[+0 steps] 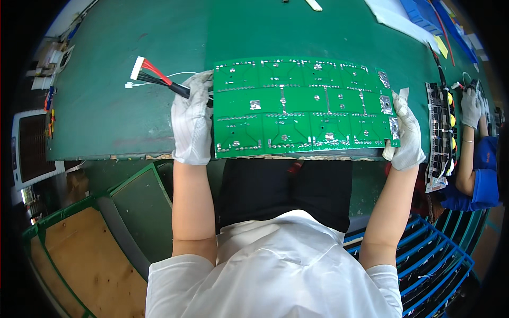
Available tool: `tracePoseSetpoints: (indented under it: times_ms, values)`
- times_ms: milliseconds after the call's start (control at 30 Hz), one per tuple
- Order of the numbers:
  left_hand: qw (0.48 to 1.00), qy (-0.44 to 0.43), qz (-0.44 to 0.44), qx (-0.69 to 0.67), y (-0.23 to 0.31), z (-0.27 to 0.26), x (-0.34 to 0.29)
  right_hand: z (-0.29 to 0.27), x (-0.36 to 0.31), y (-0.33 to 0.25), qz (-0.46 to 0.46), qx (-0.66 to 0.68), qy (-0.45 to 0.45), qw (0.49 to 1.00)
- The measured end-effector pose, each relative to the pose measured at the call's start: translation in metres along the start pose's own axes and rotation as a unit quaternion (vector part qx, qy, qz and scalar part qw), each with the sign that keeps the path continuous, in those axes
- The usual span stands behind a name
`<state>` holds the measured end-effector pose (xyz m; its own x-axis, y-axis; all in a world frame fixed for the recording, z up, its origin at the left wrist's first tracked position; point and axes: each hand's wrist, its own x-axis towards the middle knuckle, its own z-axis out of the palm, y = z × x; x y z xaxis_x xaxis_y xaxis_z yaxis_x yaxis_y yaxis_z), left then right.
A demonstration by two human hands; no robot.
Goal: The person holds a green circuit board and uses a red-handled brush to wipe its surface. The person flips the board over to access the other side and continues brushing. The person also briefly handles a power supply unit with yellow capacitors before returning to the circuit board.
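A large green circuit board [302,100] is held up between my two gloved hands, its soldered side facing me, above the front edge of the table. At the board's left end, my left hand [192,124] in a white glove is closed on its edge. Beside those fingers a cable bundle [169,85] of red and black wires sticks out to the left, ending in a white connector [137,68]; a thin white wire with a small plug lies near it. My right hand [407,135], also gloved, grips the board's right end. The board's far side is hidden.
The green tabletop [138,116] extends beyond the board. To the right stands another assembled board [439,138] with yellow parts, near a co-worker's gloved hand [471,107]. A blue rack [435,254] is at the lower right, a green-framed wooden cart [90,254] at the lower left.
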<state>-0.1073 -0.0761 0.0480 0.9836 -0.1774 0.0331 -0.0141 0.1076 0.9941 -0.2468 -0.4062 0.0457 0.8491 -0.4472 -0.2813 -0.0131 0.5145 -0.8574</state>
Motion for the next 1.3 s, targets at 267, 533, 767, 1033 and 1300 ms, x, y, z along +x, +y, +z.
tracePoseSetpoints:
  times_ms: [267, 533, 767, 1033, 1300]
  values:
    - [0.999, 0.000, 0.004, 0.039, -0.0063, -0.0071, 0.0007, 0.0001, 0.0003, -0.0016, 0.006, 0.003, -0.013, 1.000]
    - [0.999, 0.001, -0.005, 0.034, -0.0047, -0.0061, -0.0006, 0.0072, -0.0034, -0.0031, -0.004, -0.029, 0.007, 1.000]
    - [1.000, 0.002, -0.006, 0.017, -0.0028, -0.0050, -0.0019, 0.0056, -0.0015, -0.0009, -0.005, -0.027, 0.001, 1.000]
    - [1.000, 0.006, -0.009, 0.020, -0.0015, -0.0042, -0.0026, 0.0046, -0.0020, -0.0003, -0.010, -0.024, 0.010, 1.000]
    - [1.000, 0.007, -0.005, 0.026, -0.0004, -0.0036, -0.0026, 0.0030, -0.0011, 0.0011, -0.010, -0.020, 0.015, 1.000]
